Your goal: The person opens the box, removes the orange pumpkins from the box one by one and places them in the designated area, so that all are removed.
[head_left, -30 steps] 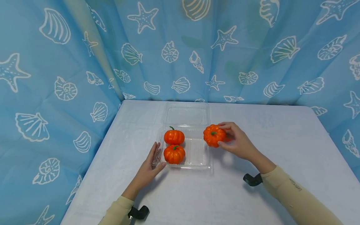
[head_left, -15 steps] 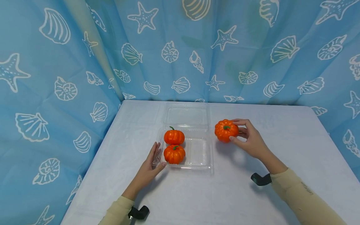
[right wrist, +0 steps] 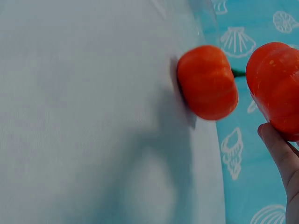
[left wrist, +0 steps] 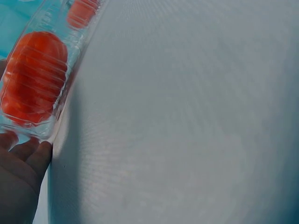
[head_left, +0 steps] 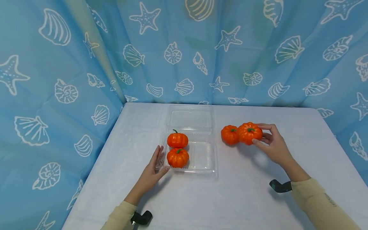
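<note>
My right hand holds an orange toy pumpkin with a green stem between thumb and fingers. The right wrist view shows this held pumpkin raised above the white table. Just left of it, a second pumpkin sits on the tabletop. Two more pumpkins, one at the back and one in front, fill the left side of a clear plastic clamshell box. My left hand rests at the box's front left corner, fingers extended along its side and thumb by the front edge.
The box's clear lid lies folded back toward the far edge of the white-covered table. A blue curtain with shells and starfish hangs behind and to the left.
My right hand has carried its pumpkin rightward, away from the box. The pumpkin on the table, mostly hidden behind it before, now shows. My left hand has stayed at the box corner.
</note>
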The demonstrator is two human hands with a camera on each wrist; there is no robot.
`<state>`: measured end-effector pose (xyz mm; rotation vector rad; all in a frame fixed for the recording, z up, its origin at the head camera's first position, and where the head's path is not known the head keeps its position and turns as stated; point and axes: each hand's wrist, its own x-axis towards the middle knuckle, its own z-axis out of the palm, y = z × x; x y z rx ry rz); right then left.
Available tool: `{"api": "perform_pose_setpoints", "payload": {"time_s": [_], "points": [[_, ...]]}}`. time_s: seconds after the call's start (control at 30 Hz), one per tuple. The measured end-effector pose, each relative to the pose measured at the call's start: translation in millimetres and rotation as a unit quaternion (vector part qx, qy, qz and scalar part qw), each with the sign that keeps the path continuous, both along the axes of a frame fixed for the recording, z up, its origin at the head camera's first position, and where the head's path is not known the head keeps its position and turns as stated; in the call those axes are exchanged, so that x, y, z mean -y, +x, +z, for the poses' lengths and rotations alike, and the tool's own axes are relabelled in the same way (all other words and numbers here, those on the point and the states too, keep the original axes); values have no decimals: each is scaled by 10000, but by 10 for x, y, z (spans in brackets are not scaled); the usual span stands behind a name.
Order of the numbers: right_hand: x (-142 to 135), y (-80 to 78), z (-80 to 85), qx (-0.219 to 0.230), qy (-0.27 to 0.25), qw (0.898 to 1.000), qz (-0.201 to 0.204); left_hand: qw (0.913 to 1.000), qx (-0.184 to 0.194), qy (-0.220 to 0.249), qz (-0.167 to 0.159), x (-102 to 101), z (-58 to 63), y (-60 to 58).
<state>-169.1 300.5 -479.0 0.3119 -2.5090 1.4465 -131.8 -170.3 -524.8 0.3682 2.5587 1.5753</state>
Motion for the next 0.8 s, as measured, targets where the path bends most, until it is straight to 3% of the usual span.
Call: {"api": "perform_pose_setpoints", "payload": {"time_s": [0.47, 0.8], "points": [[-238, -76, -162, 740, 167, 9963, -394, 10000, -2, -50, 27, 3, 17, 8], [-187, -162, -244, 1211, 295, 9914, -398, 10000, -28, -81, 3, 0, 29, 18]]}}
